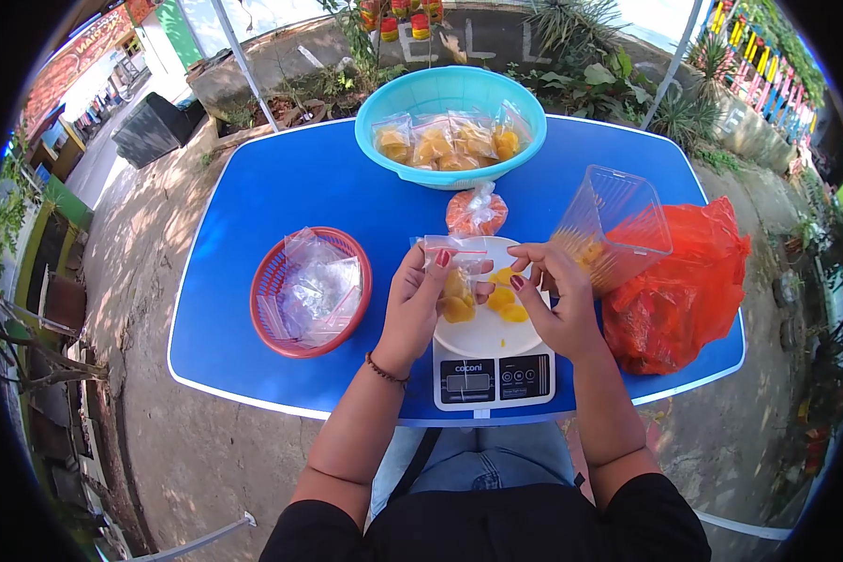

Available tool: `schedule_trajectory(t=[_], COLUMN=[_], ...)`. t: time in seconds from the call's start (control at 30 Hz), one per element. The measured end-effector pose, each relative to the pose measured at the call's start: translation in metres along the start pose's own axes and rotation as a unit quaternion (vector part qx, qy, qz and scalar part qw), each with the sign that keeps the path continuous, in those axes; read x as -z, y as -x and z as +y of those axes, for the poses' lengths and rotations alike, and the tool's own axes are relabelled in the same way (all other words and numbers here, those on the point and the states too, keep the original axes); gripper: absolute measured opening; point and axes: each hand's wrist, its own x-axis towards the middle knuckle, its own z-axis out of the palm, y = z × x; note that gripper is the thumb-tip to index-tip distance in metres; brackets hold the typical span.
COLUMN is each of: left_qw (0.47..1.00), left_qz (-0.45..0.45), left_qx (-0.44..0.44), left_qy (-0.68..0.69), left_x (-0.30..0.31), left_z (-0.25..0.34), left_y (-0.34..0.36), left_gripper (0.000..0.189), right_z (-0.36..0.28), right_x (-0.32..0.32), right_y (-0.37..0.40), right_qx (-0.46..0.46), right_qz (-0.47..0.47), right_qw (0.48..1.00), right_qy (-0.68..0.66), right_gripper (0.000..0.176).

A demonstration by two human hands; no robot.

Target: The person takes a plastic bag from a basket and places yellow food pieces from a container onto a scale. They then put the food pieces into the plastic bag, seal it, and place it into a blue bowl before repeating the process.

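Note:
My left hand (420, 298) pinches a small clear zip bag (458, 298) near its upper part. Yellow slices lie in the bottom of the bag. Just to the right, my right hand (562, 304) has its thumb and fingers apart, with nothing visible in them. Below both hands stands a white digital kitchen scale (494, 379) with a round white plate (468, 339). Several loose yellow slices (503, 298) lie on the plate, partly hidden by my right hand. The scale's display is too faint to read.
A turquoise basin (412, 175) with several filled bags stands at the back. A red basket (359, 314) of clear bags is on the left. At right are a clear plastic container (628, 211) and a red plastic bag (674, 318). A knotted orange bundle (476, 214) sits behind the scale.

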Motion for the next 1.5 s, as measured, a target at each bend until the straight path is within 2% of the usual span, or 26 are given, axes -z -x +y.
schedule_trajectory(t=[0.13, 0.2, 0.33, 0.43, 0.53, 0.63, 0.7, 0.83, 0.93, 1.03, 1.13, 1.23, 1.4, 1.5], left_qw=[0.994, 0.989, 0.996, 0.998, 0.997, 0.996, 0.99, 0.998, 0.988, 0.979, 0.974, 0.97, 0.976, 0.985], left_qz=[0.056, 0.049, 0.048, 0.064, 0.062, 0.055, 0.047, 0.066, 0.074, 0.057, 0.035, 0.013, -0.012, -0.027], left_qx=[0.024, 0.037, 0.012, -0.006, -0.014, 0.007, 0.029, -0.016, -0.054, -0.065, -0.055, -0.064, -0.057, 0.024], left_qy=[0.096, 0.135, 0.075, 0.024, 0.036, 0.076, 0.128, 0.003, -0.125, -0.185, -0.218, -0.233, -0.21, -0.171], left_x=[0.0, 0.002, 0.001, -0.004, -0.003, 0.004, 0.004, -0.001, -0.004, -0.006, -0.009, -0.01, -0.004, -0.001], left_z=[0.003, 0.006, 0.006, 0.003, 0.003, 0.002, 0.004, 0.002, -0.001, -0.004, -0.004, -0.007, -0.013, -0.006], left_y=[-0.003, -0.005, -0.003, -0.002, -0.003, -0.003, -0.003, -0.001, 0.003, 0.005, 0.006, 0.006, 0.006, 0.005], left_gripper=[0.036, 0.036, 0.041, 0.046, 0.044, 0.036, 0.032, 0.027, 0.026, 0.029, 0.035, 0.037, 0.033, 0.028], right_z=[-0.002, 0.003, 0.009, 0.008, 0.017, 0.013, 0.019, 0.025, 0.027, 0.025, 0.023, 0.028, 0.022, 0.021], right_x=[0.013, 0.008, -0.002, -0.01, -0.018, -0.025, -0.025, -0.025, -0.034, -0.032, -0.031, -0.03, -0.02, -0.018], right_y=[0.004, 0.006, 0.0, -0.007, -0.009, -0.004, -0.004, -0.003, 0.003, 0.007, 0.007, 0.006, 0.004, 0.005], right_qx=[0.098, 0.068, 0.028, 0.053, 0.116, 0.069, 0.111, 0.156, 0.102, 0.109, 0.131, 0.174, 0.194, 0.178], right_qz=[-0.129, -0.133, -0.134, -0.133, -0.077, 0.021, 0.052, 0.125, 0.195, 0.212, 0.208, 0.185, 0.099, 0.055], right_qw=[0.962, 0.966, 0.971, 0.965, 0.975, 0.996, 0.991, 0.98, 0.964, 0.953, 0.953, 0.963, 0.976, 0.982], right_qy=[0.219, 0.211, 0.195, 0.217, 0.174, 0.055, 0.047, 0.011, -0.145, -0.186, -0.178, -0.093, 0.029, 0.014], right_gripper=[0.033, 0.03, 0.027, 0.023, 0.019, 0.013, 0.013, 0.015, 0.015, 0.016, 0.013, 0.013, 0.01, 0.015])
